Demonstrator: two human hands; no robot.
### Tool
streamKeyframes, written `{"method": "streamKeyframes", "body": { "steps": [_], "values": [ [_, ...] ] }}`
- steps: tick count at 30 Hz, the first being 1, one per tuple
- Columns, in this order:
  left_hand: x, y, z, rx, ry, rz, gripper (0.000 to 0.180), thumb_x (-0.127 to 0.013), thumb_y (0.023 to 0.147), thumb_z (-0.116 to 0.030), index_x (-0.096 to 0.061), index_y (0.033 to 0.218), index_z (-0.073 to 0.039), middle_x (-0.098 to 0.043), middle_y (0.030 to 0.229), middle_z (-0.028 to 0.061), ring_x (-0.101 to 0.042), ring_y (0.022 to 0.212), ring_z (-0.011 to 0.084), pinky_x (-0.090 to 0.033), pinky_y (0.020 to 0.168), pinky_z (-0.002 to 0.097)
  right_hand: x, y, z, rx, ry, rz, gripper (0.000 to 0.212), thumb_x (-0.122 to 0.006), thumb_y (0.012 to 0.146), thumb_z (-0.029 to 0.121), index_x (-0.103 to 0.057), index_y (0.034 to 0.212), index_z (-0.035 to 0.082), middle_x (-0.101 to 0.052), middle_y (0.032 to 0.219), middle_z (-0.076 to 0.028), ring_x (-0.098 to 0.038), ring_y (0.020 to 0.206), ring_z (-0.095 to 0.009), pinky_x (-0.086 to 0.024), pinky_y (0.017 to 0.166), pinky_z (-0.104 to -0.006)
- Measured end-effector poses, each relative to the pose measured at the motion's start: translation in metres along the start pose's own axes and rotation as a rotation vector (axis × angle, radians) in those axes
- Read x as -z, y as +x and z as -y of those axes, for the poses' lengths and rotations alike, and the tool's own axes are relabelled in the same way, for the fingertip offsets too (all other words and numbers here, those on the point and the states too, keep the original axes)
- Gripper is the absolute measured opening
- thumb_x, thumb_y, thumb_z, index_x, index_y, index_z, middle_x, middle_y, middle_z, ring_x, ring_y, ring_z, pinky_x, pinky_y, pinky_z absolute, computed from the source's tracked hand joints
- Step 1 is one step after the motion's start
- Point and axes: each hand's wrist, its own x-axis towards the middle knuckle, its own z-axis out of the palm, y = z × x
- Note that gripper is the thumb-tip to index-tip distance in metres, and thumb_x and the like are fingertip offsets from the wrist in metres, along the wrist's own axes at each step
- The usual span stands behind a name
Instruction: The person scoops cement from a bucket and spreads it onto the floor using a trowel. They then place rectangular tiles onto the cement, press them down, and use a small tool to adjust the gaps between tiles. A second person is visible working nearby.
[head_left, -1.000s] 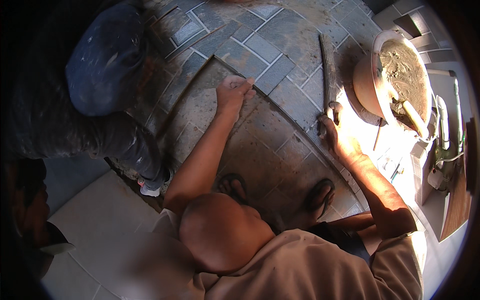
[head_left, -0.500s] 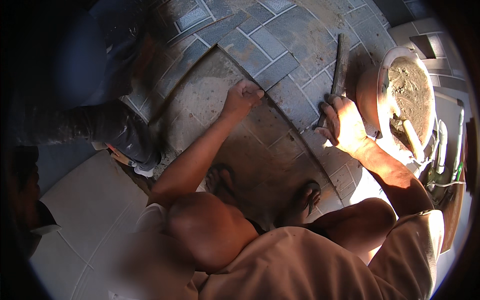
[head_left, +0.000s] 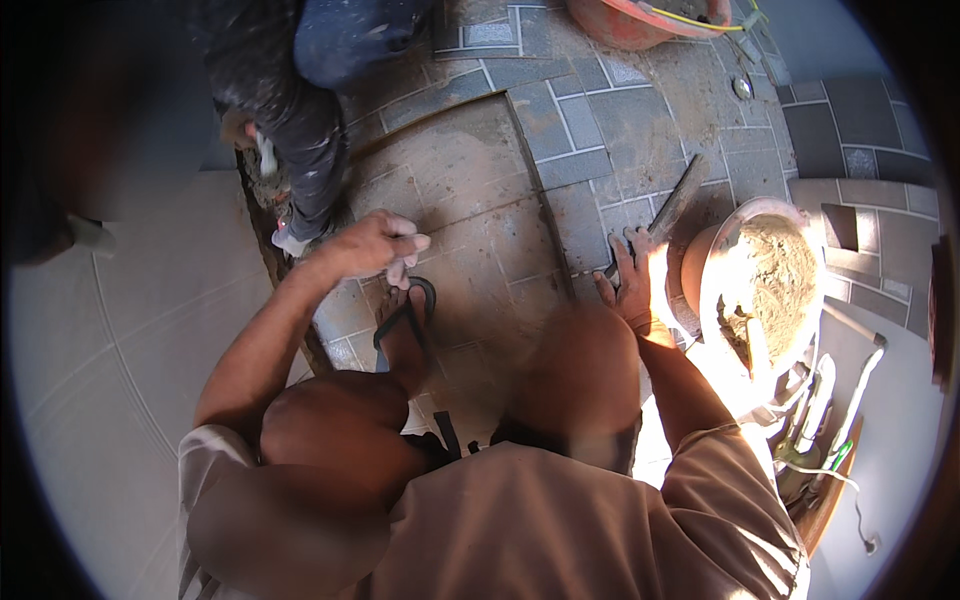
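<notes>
My left hand (head_left: 378, 246) hangs above the sunken, dusty slab (head_left: 455, 150), close to my sandalled foot (head_left: 405, 325). Its dusty fingers are loosely bent and apart, with nothing visible in them. On the right, my right hand (head_left: 632, 285) lies with spread fingers across the lower end of a dark, narrow bar (head_left: 680, 195), pressed against the tiled floor (head_left: 575, 215). The palm side is hidden. Just right of this hand stands a round tub (head_left: 700, 265) of grey-brown wet mortar (head_left: 780, 265), a light tool handle (head_left: 755, 345) sticking out of it.
Another person's dark, dusty trouser leg (head_left: 310, 150) and shoe (head_left: 290, 240) are at the slab's left edge. A reddish basin (head_left: 625, 25) sits at the far side. White pipes (head_left: 815, 400) and a cable (head_left: 855, 485) lie along the right wall. My knees (head_left: 570, 375) are bent below.
The view has shifted. My left hand has drawn back toward me and left, its fingers loosening from a curl. My right hand stays at the bar, its fingers more stretched.
</notes>
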Motion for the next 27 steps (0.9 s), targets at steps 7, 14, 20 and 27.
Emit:
{"method": "streamKeyframes", "body": {
  "steps": [7, 14, 20, 27],
  "values": [
    [-0.035, -0.229, -0.017, -0.157, -0.231, -0.427, 0.042, -0.065, 0.105, -0.015, -0.063, 0.145, -0.003, -0.077, 0.101, 0.0102, -0.071, 0.108, 0.0178, -0.051, 0.102, 0.0351, 0.013, -0.001, 0.005, -0.364, 0.092, 0.404, 0.075, -0.068, 0.099, 0.04, -0.042, 0.16, 0.006, -0.071, 0.112, -0.032, -0.067, 0.111, -0.052, -0.053, 0.098, -0.0529],
    [-0.174, -0.358, 0.053, 0.295, 0.055, -0.998, 0.05, -0.066, 0.106, -0.036, -0.068, 0.14, -0.001, -0.075, 0.128, 0.0168, -0.066, 0.126, 0.028, -0.044, 0.115, 0.042, 0.009, -0.005, -0.001, -0.366, -0.15, 0.537, 0.068, -0.067, 0.098, 0.041, -0.047, 0.153, 0.007, -0.072, 0.108, -0.027, -0.068, 0.102, -0.05, -0.055, 0.089, -0.0544],
    [-0.263, -0.39, 0.07, 0.233, -0.27, -1.503, 0.06, -0.051, 0.111, -0.046, -0.065, 0.142, 0.004, -0.071, 0.137, 0.0196, -0.062, 0.133, 0.0295, -0.041, 0.117, 0.0393, 0.029, 0.002, 0.033, 0.178, -0.38, 0.189, 0.06, -0.07, 0.095, 0.04, -0.056, 0.144, 0.007, -0.069, 0.119, -0.025, -0.065, 0.11, -0.049, -0.054, 0.091, -0.0573],
    [-0.273, -0.357, 0.074, 0.327, 0.091, -1.746, 0.042, -0.059, 0.108, -0.035, -0.071, 0.131, -0.001, -0.072, 0.13, 0.0204, -0.065, 0.126, 0.0385, -0.049, 0.109, 0.0434, 0.062, 0.011, 0.062, 0.603, -0.518, -0.268, 0.054, -0.073, 0.092, 0.039, -0.065, 0.134, 0.007, -0.065, 0.131, -0.023, -0.061, 0.118, -0.048, -0.052, 0.093, -0.0598]
  ]
}}
